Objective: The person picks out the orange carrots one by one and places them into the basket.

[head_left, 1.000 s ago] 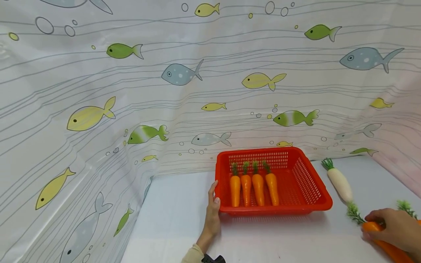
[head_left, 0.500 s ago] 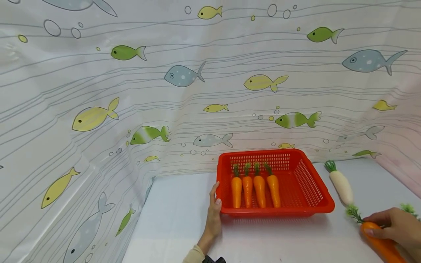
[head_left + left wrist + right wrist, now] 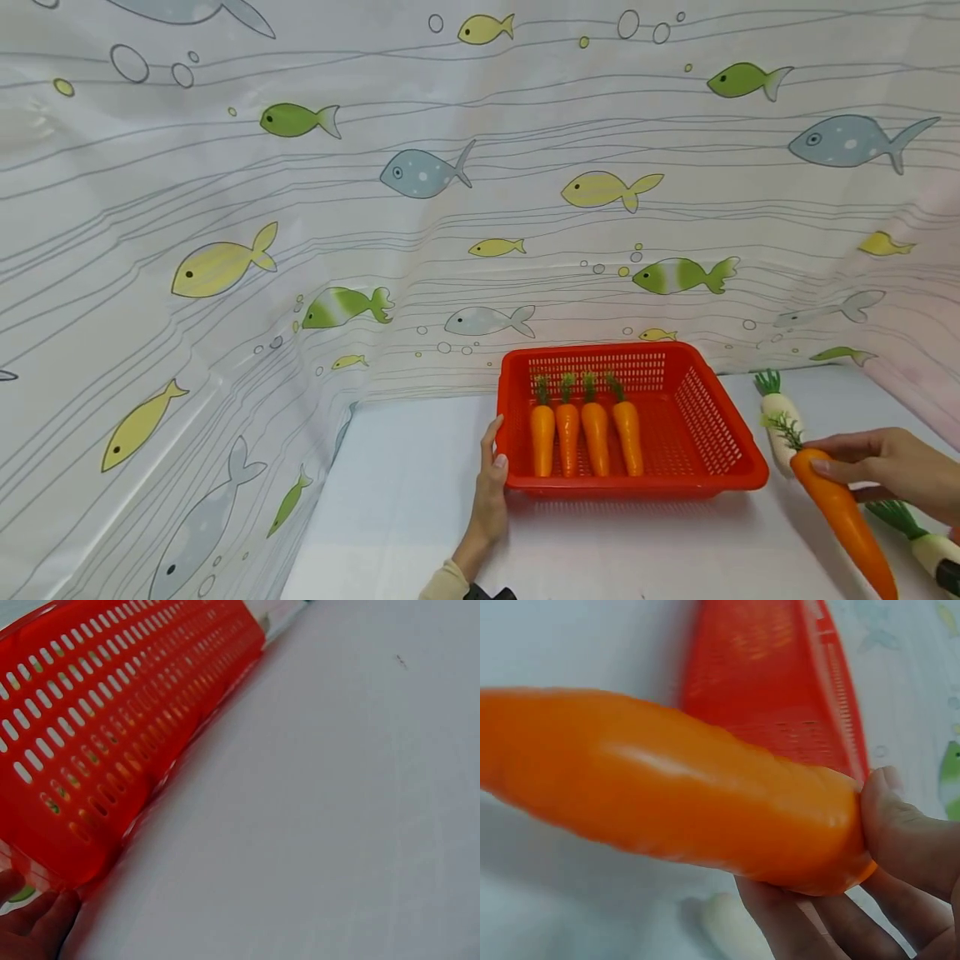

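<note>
My right hand [image 3: 892, 473] pinches an orange carrot [image 3: 846, 521] near its leafy end, thumb on one side and fingers on the other. The carrot slants above the table, its tip toward me. In the right wrist view the same carrot [image 3: 667, 780] fills much of the picture. My left hand [image 3: 489, 492] touches the near left corner of a red plastic basket [image 3: 622, 482], fingers extended along its side. The left wrist view has those fingertips [image 3: 56, 911] at the basket's lower corner. Several carrots [image 3: 568, 437] lie side by side in the basket's left half.
A white radish [image 3: 778, 408] lies right of the basket, partly behind the carrot leaves. Another radish [image 3: 930, 546] lies under my right wrist. A fish-print sheet [image 3: 420, 250] stands behind and left of the white table [image 3: 390, 483].
My right hand has lifted the carrot and carried it up and slightly left, over the first radish; the second radish now shows. The left hand stays at the basket.
</note>
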`<control>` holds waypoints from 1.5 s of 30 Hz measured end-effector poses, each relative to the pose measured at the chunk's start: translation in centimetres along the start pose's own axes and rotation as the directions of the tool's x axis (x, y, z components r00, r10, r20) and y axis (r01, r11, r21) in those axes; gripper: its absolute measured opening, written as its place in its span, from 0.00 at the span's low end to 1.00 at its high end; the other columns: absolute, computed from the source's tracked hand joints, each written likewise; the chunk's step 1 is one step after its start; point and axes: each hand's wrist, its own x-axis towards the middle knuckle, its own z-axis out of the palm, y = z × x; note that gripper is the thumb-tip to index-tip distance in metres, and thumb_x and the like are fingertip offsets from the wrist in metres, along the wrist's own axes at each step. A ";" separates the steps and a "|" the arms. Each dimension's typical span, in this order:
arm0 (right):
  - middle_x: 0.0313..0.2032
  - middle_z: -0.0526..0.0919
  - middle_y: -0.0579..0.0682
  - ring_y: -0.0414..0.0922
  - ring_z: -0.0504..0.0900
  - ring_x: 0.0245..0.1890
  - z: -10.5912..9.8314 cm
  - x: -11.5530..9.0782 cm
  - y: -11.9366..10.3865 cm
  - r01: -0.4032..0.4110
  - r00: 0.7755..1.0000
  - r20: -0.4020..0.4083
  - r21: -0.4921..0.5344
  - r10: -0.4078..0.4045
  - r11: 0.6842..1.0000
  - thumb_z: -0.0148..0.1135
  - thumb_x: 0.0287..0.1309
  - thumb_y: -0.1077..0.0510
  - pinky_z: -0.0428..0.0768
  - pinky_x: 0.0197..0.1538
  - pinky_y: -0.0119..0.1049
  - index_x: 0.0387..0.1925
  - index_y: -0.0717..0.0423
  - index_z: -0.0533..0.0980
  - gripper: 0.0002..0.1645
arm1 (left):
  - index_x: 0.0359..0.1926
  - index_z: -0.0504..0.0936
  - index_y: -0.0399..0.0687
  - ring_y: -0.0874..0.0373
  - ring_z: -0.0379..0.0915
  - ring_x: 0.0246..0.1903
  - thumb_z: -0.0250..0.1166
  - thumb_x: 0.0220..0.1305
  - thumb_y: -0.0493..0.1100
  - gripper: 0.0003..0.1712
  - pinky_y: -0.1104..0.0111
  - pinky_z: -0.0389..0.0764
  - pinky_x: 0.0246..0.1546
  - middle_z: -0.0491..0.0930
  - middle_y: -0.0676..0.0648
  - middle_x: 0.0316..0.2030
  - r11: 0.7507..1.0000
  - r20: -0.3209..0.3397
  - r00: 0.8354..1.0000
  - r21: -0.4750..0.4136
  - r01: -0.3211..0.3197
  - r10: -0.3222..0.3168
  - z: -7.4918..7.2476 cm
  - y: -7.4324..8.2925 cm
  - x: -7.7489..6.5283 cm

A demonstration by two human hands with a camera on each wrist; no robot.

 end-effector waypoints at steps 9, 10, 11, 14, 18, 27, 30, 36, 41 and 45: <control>0.53 0.88 0.55 0.45 0.86 0.46 -2.5 1.0 -3.6 0.181 0.984 -0.012 0.021 -0.180 0.983 0.56 0.79 0.49 0.90 0.52 0.48 0.73 0.81 0.61 0.41 | 0.85 0.50 0.66 0.41 0.54 0.81 0.38 0.79 0.53 0.36 0.33 0.59 0.76 0.49 0.49 0.85 1.000 0.010 1.000 0.003 -0.012 0.012 0.1 -0.2 0.2; 0.54 0.88 0.55 0.44 0.87 0.46 -2.4 1.1 -3.9 0.193 0.981 -0.006 0.037 -0.193 0.980 0.56 0.79 0.49 0.90 0.52 0.47 0.73 0.81 0.61 0.41 | 0.84 0.50 0.67 0.41 0.54 0.81 0.38 0.79 0.53 0.36 0.33 0.59 0.77 0.49 0.50 0.85 1.000 0.012 1.000 0.000 -0.008 0.008 0.1 -0.3 0.2; 0.54 0.88 0.55 0.44 0.87 0.47 -2.4 1.2 -4.2 0.208 0.978 0.000 0.055 -0.208 0.977 0.56 0.80 0.50 0.90 0.53 0.46 0.73 0.80 0.61 0.40 | 0.85 0.50 0.67 0.41 0.54 0.81 0.37 0.79 0.53 0.36 0.34 0.59 0.77 0.49 0.50 0.85 1.000 0.014 1.000 0.000 -0.008 0.008 0.2 -0.3 0.2; 0.54 0.88 0.52 0.42 0.87 0.47 -2.0 1.6 -5.0 0.240 0.970 0.006 0.104 -0.242 0.965 0.55 0.80 0.51 0.90 0.53 0.45 0.73 0.80 0.62 0.39 | 0.85 0.50 0.67 0.41 0.54 0.81 0.37 0.79 0.53 0.35 0.34 0.59 0.77 0.49 0.49 0.85 1.000 0.019 1.000 0.002 -0.014 0.014 0.2 -0.5 0.2; 0.55 0.87 0.46 0.39 0.87 0.48 -1.4 2.4 -6.1 0.285 0.958 -0.002 0.142 -0.288 0.948 0.54 0.81 0.52 0.90 0.53 0.44 0.75 0.78 0.61 0.37 | 0.84 0.50 0.67 0.41 0.54 0.81 0.36 0.80 0.53 0.35 0.34 0.59 0.77 0.49 0.49 0.85 1.000 0.020 1.000 0.013 -0.024 0.024 0.3 -0.6 0.4; 0.57 0.86 0.50 0.38 0.87 0.49 0.0 4.5 -9.1 0.344 0.939 -0.071 0.167 -0.336 0.924 0.56 0.79 0.48 0.90 0.53 0.42 0.76 0.75 0.60 0.41 | 0.84 0.51 0.66 0.43 0.55 0.81 0.38 0.79 0.52 0.35 0.35 0.58 0.78 0.51 0.50 0.84 1.000 0.006 1.000 0.020 -0.019 0.019 0.1 -0.4 0.4; 0.60 0.84 0.56 0.40 0.87 0.51 0.6 5.3 -9.7 0.325 0.945 -0.085 0.169 -0.315 0.930 0.57 0.79 0.46 0.90 0.55 0.44 0.77 0.74 0.59 0.43 | 0.84 0.50 0.67 0.42 0.54 0.81 0.37 0.79 0.53 0.35 0.34 0.58 0.78 0.50 0.49 0.85 1.000 0.008 1.000 0.024 -0.019 0.019 0.1 -0.4 0.3; 0.65 0.80 0.64 0.45 0.86 0.54 1.8 7.0 -10.7 0.309 0.951 -0.077 0.179 -0.300 0.934 0.57 0.78 0.44 0.88 0.59 0.49 0.78 0.75 0.57 0.46 | 0.84 0.50 0.70 0.42 0.55 0.80 0.36 0.79 0.55 0.35 0.34 0.58 0.77 0.50 0.49 0.85 1.000 0.008 1.000 0.017 -0.012 0.012 0.0 -0.4 0.2; 0.68 0.75 0.68 0.44 0.84 0.54 3.2 8.2 -11.6 0.294 0.956 -0.045 0.220 -0.291 0.930 0.57 0.78 0.45 0.87 0.60 0.47 0.78 0.76 0.54 0.47 | 0.84 0.50 0.71 0.42 0.54 0.80 0.37 0.79 0.56 0.35 0.34 0.59 0.77 0.49 0.50 0.85 1.000 0.007 1.000 0.011 -0.003 0.003 0.0 -0.3 0.1; 0.69 0.72 0.73 0.47 0.84 0.55 4.5 8.9 -12.3 0.277 0.960 -0.022 0.233 -0.279 0.932 0.58 0.78 0.47 0.86 0.62 0.50 0.78 0.76 0.54 0.46 | 0.84 0.50 0.70 0.41 0.54 0.81 0.38 0.79 0.54 0.35 0.33 0.59 0.77 0.49 0.49 0.85 1.000 0.005 1.000 0.013 -0.004 0.004 0.0 -0.3 0.0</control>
